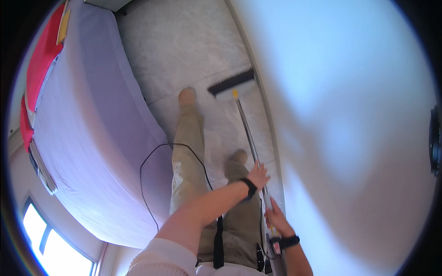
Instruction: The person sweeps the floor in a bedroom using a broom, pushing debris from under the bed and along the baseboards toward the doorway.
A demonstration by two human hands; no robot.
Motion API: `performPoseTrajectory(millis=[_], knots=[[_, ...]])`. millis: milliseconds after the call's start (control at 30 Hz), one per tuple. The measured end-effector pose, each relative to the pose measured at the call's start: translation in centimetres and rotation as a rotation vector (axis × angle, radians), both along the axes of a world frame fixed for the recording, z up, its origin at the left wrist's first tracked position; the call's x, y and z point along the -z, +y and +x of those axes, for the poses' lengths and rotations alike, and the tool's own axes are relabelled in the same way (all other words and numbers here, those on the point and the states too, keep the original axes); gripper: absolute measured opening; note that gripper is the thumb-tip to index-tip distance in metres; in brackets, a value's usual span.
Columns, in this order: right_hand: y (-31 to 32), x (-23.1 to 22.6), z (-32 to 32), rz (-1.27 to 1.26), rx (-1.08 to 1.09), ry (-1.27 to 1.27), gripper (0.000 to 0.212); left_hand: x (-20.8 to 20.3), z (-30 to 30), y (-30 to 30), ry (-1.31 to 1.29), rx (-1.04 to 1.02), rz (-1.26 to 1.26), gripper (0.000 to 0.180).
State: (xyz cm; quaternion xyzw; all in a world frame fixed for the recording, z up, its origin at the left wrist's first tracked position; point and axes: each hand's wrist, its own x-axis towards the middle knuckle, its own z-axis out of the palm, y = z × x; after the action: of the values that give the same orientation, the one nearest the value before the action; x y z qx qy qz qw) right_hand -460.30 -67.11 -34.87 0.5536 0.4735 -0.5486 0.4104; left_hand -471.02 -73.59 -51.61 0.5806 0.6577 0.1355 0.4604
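Observation:
A long-handled push broom [246, 124] slants from the floor toward me, with a metal pole, a yellow joint and a wide dark-bristled head. The broom's head touches or nearly touches the floor close to the wall's foot, ahead of my feet. My left hand [258, 175] reaches across my body and is closed round the middle of the pole. Further down, near the light grey grip at the pole's end, my right hand [277, 218] is wrapped round it. Dark bands circle both wrists.
A bed with a lilac sheet [133, 115] runs along the left, red cloth [43, 64] at its far edge. On the right rises a white wall [340, 83] with a grey skirting. Between them lies a pale tiled floor [179, 41]. A black cable [142, 168] loops beside my legs.

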Motion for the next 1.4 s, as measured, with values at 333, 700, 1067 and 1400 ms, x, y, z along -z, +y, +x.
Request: performPoseTrajectory(millis=[333,700,1067,1400], knots=[[-4.1,-6.9,8.2,0.105,-0.282,-0.469,0.057,-3.3,19.5,-4.1,-0.631,0.031,0.115,0.019],[-22.5,36.7,-9.6,-0.049,-0.469,-0.136,0.047,37.7,4.3,-27.1,-0.102,-0.977,0.005,0.026],[-6.6,5.1,4.5,-0.066,-0.086,0.306,0.052,5.1,4.4,-9.9,0.326,-0.484,0.146,0.026],[4.3,-13.9,45.4,0.100,-0.323,-0.107,0.058,-12.2,49.2,1.7,-0.294,-0.186,-0.062,0.025]])
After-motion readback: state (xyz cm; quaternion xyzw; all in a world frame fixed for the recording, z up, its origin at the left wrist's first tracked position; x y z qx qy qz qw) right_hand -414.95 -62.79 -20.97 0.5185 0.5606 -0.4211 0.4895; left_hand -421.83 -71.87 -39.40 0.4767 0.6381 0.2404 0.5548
